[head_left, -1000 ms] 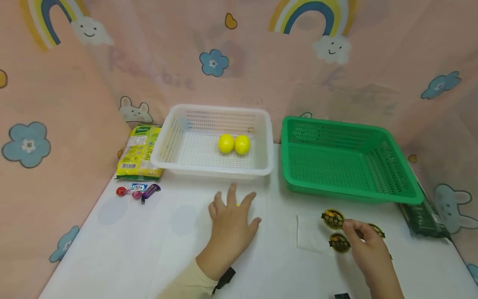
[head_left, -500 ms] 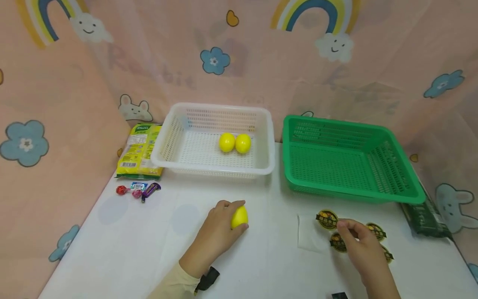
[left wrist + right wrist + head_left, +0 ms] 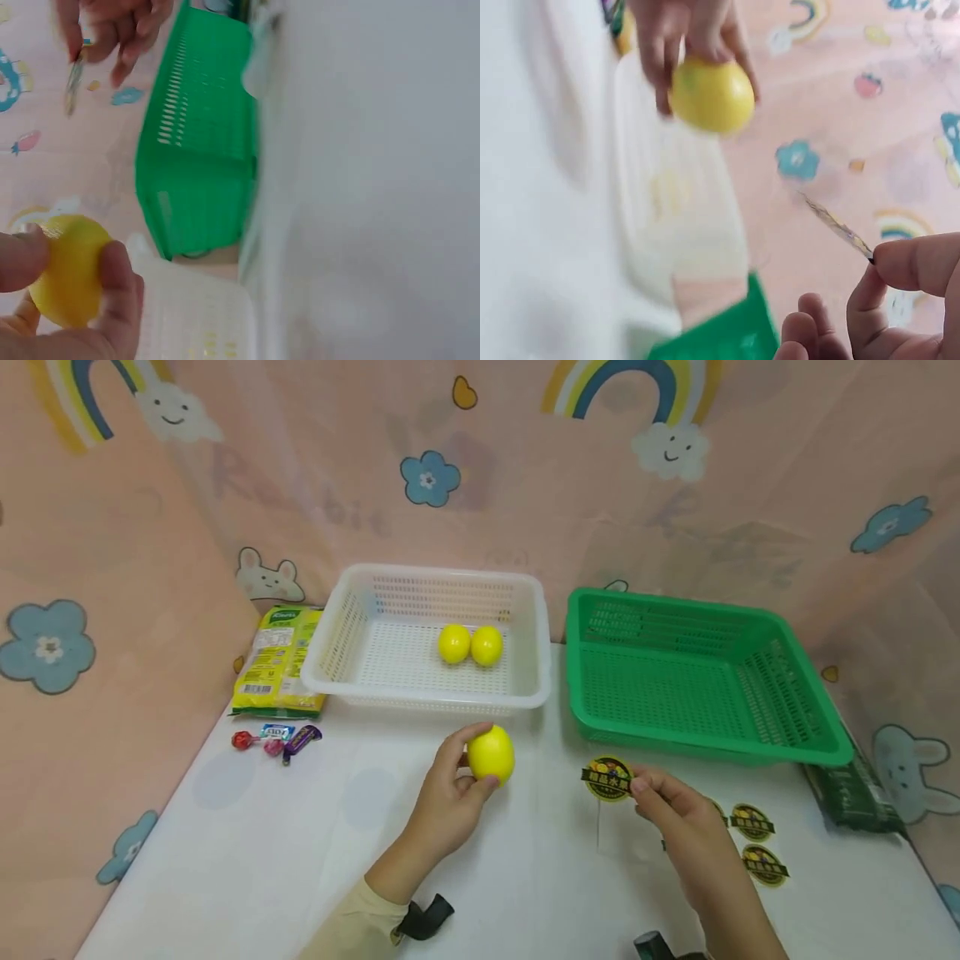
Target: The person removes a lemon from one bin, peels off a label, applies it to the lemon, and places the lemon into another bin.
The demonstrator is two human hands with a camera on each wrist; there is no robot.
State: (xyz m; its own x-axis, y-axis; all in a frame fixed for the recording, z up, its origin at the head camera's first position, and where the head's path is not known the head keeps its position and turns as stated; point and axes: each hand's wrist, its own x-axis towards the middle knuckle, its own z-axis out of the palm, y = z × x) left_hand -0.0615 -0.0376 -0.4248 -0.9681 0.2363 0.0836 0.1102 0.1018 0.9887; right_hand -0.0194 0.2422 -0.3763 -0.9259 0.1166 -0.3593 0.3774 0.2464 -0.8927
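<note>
On the white surface, green basket sits right, white basket left with two lemons inside. My left hand, flat on the surface a second ago, now grips a third lemon lifted just in front of the white basket. My right hand has peeled a round sticker off and pinches it near the lemon; I judge labelling comes next. Two stickers remain on the surface.
</note>
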